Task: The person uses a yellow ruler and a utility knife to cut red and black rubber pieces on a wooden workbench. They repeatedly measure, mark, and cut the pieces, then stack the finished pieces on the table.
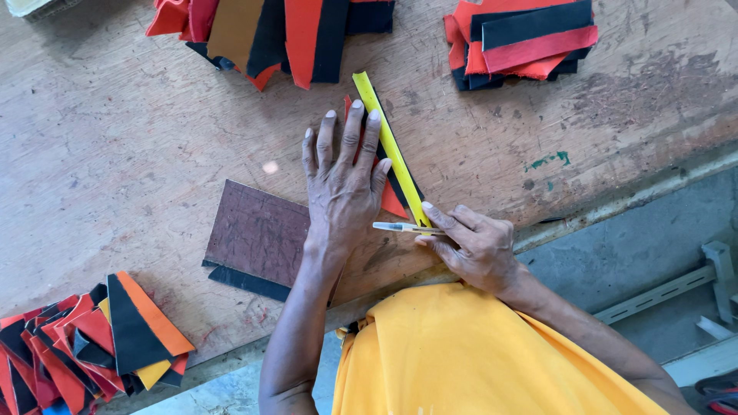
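left hand (344, 180): lying flat with the fingers spread, gripping nothing, pressing down on the yellow ruler (390, 146) and on the red fabric piece (392, 201) beneath it

right hand (470, 244): closing thumb and fingers around a clear pen (401, 227), its tip sitting at the near end of the ruler, just beside the left thumb

work piece: the red fabric piece and a black fabric piece (403, 178) are lying on the wooden table (115, 146) under the ruler, mostly hidden by the left hand; only narrow slivers are showing

template: a dark brown board (257, 234) is lying to the left of the wrist, with a black strip (246, 281) peeking out under its near edge

stacks: cut red, black and orange pieces (84, 342) are piling up at the near left corner, and more are lying in the far stacks (277, 31) and (523, 38)

risk, ruler slip: the ruler is running well past the fingertips, so I judge the far end could be swinging if the pen pushes sideways, bending the line

risk, fabric creep: the hand is pressing only the middle, so the thin layers could be sliding over each other and the mark landing off

risk, pen: the tip is working close to the left thumb and could be riding up onto the ruler's edge or marking the skin

risk, edge: the right hand is working right at the table edge, so the forearm is getting little support and the stroke may be wobbling
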